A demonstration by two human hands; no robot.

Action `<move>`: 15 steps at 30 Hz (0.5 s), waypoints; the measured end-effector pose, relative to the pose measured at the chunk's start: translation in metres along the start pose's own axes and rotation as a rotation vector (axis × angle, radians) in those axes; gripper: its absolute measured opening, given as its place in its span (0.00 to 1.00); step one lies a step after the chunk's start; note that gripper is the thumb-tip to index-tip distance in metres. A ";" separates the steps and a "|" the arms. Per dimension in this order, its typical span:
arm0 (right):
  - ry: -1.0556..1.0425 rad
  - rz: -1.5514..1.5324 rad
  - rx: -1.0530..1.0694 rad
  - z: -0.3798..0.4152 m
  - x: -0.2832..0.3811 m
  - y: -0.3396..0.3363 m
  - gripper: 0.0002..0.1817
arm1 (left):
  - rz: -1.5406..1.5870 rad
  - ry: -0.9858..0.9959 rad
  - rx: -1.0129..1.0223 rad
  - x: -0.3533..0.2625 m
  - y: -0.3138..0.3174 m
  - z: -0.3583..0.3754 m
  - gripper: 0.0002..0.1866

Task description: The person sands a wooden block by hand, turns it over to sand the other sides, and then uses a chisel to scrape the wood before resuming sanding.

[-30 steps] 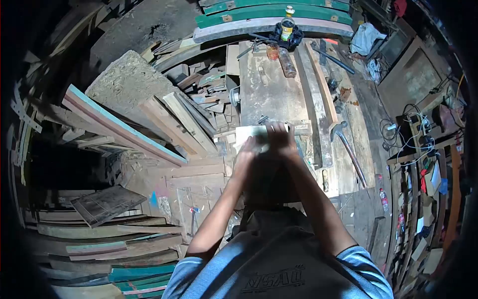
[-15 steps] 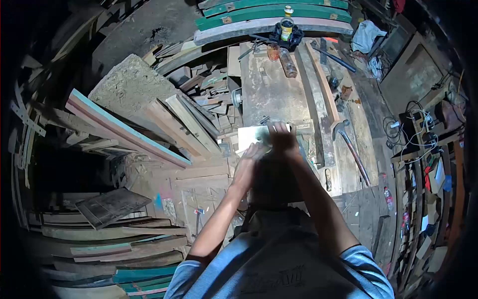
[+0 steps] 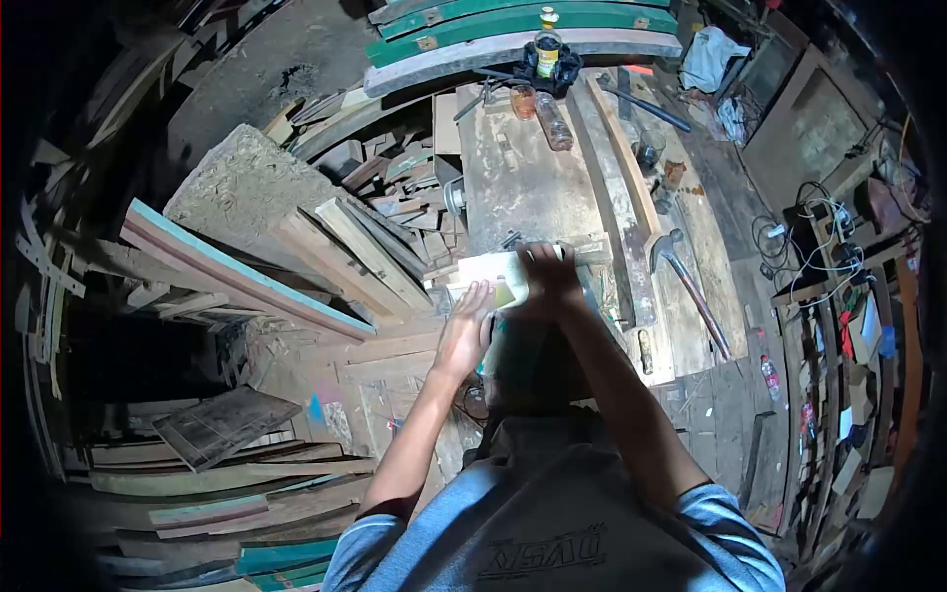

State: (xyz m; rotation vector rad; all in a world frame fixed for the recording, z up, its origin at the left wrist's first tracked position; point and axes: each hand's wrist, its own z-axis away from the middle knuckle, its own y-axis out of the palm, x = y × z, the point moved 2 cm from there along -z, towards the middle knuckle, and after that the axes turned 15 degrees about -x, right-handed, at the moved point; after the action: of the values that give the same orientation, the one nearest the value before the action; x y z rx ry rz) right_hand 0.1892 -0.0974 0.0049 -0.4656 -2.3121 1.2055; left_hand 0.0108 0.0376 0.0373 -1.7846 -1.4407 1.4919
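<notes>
A pale, flat rectangular piece of wood (image 3: 485, 268) lies across the near part of the workbench, brightly lit. My left hand (image 3: 464, 337) grips its near left part, fingers over the top face and thumb by the near edge. At the right end my right hand (image 3: 550, 281), dark in shadow, has its fingers curled over the piece; what lies under that palm is hidden. Just beyond the wood is a small dark metal item (image 3: 511, 239), too small to name. A hammer (image 3: 691, 286) rests on the bench to the right.
On the workbench (image 3: 528, 187) stand a reddish jar (image 3: 523, 102), a clear jar lying on its side (image 3: 554, 123) and a yellow-labelled bottle (image 3: 546, 59). Leaning planks (image 3: 247, 266) and offcuts (image 3: 409, 197) crowd the left. Cables (image 3: 819, 232) hang at the right.
The left hand has shifted left along the wood, and its thumb now shows near the edge. The wood sits at a slightly different angle. The whole view has moved a little.
</notes>
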 end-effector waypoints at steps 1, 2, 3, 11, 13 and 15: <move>-0.019 0.019 -0.030 0.005 -0.003 0.010 0.76 | 0.006 0.000 -0.004 0.004 -0.001 0.000 0.26; -0.045 0.037 -0.061 0.008 -0.005 0.020 0.76 | 0.012 -0.004 -0.014 0.011 -0.001 -0.005 0.25; -0.078 0.123 -0.052 0.011 -0.009 0.034 0.74 | 0.016 -0.006 -0.034 0.015 -0.001 -0.016 0.25; -0.079 0.079 -0.037 0.002 -0.001 0.011 0.73 | 0.174 -0.249 0.038 0.000 0.022 -0.040 0.27; -0.135 0.135 -0.102 0.014 -0.014 0.047 0.73 | 0.153 -0.127 -0.015 -0.008 0.027 -0.008 0.29; -0.111 0.104 -0.070 0.013 -0.012 0.047 0.73 | 0.138 -0.088 -0.030 -0.020 0.019 -0.006 0.31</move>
State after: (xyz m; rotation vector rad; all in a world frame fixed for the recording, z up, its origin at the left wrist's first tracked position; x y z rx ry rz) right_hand 0.1955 -0.0864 -0.0438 -0.5626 -2.4576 1.2303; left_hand 0.0264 0.0141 0.0333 -1.8922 -1.4134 1.6448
